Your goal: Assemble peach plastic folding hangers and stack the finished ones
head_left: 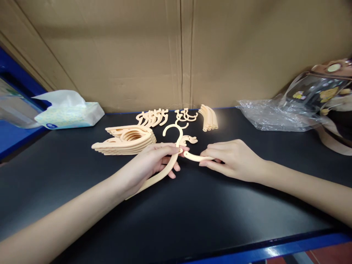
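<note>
My left hand (pixel 158 157) is closed on a cream plastic hanger hook (pixel 178 132) with one curved hanger arm (pixel 162 173) running down to the lower left. Its thumb lies at the joint below the hook. In my right hand (pixel 232 158) is a second, loose hanger arm (pixel 194 157), pinched between thumb and fingers. The holed end of that arm points left, close beside the joint; whether they touch I cannot tell. Behind my left hand lies a stack of folded hangers (pixel 129 139). A few short cream pieces (pixel 189 139) sit just behind the joint.
Along the back lie a row of hooks (pixel 152 117), more hooks (pixel 185 115) and a bundle of curved arms (pixel 209 118). A tissue pack (pixel 71 114) stands left. Clear plastic wrap (pixel 275 113) and a transparent bag (pixel 316 91) are at right. Cardboard (pixel 123 55) walls the black table's (pixel 206 220) back.
</note>
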### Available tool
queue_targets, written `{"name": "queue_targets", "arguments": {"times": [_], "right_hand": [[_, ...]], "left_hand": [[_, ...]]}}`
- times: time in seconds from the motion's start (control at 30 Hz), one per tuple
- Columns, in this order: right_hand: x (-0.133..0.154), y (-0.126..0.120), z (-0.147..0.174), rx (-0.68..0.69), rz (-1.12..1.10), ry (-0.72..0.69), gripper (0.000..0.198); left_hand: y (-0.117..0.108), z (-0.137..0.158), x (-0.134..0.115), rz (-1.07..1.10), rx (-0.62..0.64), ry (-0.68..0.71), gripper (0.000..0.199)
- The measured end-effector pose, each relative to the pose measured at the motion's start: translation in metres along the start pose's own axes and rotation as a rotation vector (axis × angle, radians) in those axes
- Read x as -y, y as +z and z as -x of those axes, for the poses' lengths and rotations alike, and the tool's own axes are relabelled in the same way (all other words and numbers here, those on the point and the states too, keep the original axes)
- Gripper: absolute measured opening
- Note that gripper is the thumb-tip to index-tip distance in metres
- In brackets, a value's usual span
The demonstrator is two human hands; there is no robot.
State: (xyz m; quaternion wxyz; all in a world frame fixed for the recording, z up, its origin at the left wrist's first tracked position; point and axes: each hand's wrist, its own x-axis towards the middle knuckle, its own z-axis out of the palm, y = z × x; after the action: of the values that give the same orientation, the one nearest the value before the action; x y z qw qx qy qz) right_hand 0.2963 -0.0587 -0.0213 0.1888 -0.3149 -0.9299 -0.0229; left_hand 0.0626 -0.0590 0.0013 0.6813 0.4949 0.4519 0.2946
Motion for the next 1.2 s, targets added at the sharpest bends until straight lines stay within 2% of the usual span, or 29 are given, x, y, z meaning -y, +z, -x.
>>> {"name": "queue_targets", "arguments": {"times": [0.27,0.5,0.8,0.97,1.2], "right_hand": [[-0.0004,-0.0015,0.0001,-0.099,0.231,-0.100,0.030],[-0.0003,-0.0020,-0.0007,-0.125,0.302,-0.133,0.030],[0.0027,-0.0030,0.0021,-0.142,0.253,-0.184,0.030],[0.0051,-0.0037,0.0021,-0.105,0.183,-0.169,0.031],[-0.0004,-0.0047,0.0013,-0.119,0.216,-0.185,0.029]], "left_hand": [[-0.0018,0.0027,-0.0003,-0.015,0.110,-0.044,0.026],[-0.0052,0.0022,0.0006,-0.021,0.128,-0.046,0.025],[-0.0082,-0.0012,0.0013,-0.057,0.152,-0.044,0.024],[-0.0072,-0.0029,0.0015,-0.085,0.137,-0.029,0.024],[-0.0044,0.0005,-0.0007,-0.055,0.096,-0.063,0.026]]}}
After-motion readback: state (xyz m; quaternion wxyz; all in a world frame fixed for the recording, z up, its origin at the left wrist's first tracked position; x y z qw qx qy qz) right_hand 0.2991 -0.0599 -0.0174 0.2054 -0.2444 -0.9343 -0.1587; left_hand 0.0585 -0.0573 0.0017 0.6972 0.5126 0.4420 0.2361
